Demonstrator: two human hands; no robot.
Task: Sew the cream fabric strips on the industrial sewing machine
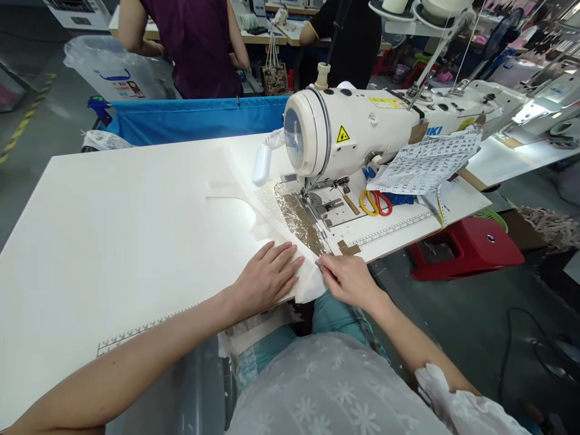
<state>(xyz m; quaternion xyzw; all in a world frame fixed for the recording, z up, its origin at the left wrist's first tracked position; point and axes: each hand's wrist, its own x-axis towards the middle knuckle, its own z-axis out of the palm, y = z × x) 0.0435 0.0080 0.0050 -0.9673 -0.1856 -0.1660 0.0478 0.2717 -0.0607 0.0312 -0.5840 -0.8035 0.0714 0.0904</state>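
Note:
White fabric lies across the white table and droops over its front edge. My left hand rests flat on the fabric, its fingers stretched toward the right. My right hand pinches the fabric's edge at the table's front edge, just right of my left hand. Beyond both hands stands a white sewing machine, its needle area above a metal plate. Brown shiny tape covers the table beside the plate.
Yellow and red scissors lie under the machine arm, near a printed paper. Rulers run along the table edge. A red stool stands at the right. Two people work behind a blue cloth. My knees are under the table.

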